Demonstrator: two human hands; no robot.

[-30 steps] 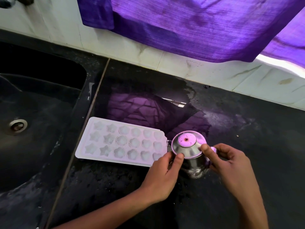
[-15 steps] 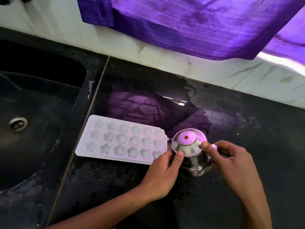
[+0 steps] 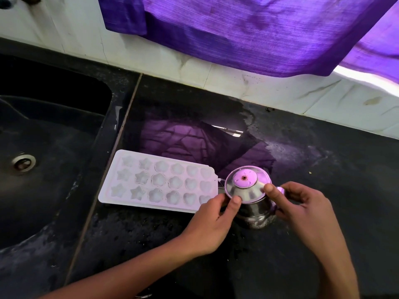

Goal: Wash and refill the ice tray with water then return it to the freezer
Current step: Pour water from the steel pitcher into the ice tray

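Steel, small and shiny, the lidded pot [image 3: 252, 197] stands on the black stone counter [image 3: 323, 190] and serves as the landmark in the head view. Both hands close on its domed lid [image 3: 244, 183]: the left hand [image 3: 212, 223] pinches the lid's near-left rim between thumb and fingers, and the right hand [image 3: 302, 210] pinches the right rim with its thumb on top, its other fingers curled by the pot's side. Just left of the pot lies the white ice tray [image 3: 159, 180], flat on the counter, its star, flower and heart cups facing up; its near right corner passes under the left hand's fingers. Whether the cups hold water I cannot tell. Farther left of the pot, past the tray and a seam in the stone, is the dark sink [image 3: 54, 169] with its metal drain [image 3: 23, 162]. Behind the pot, a purple cloth [image 3: 248, 33] hangs over the pale tiled wall [image 3: 280, 89], and its reflection shows in the wet counter.
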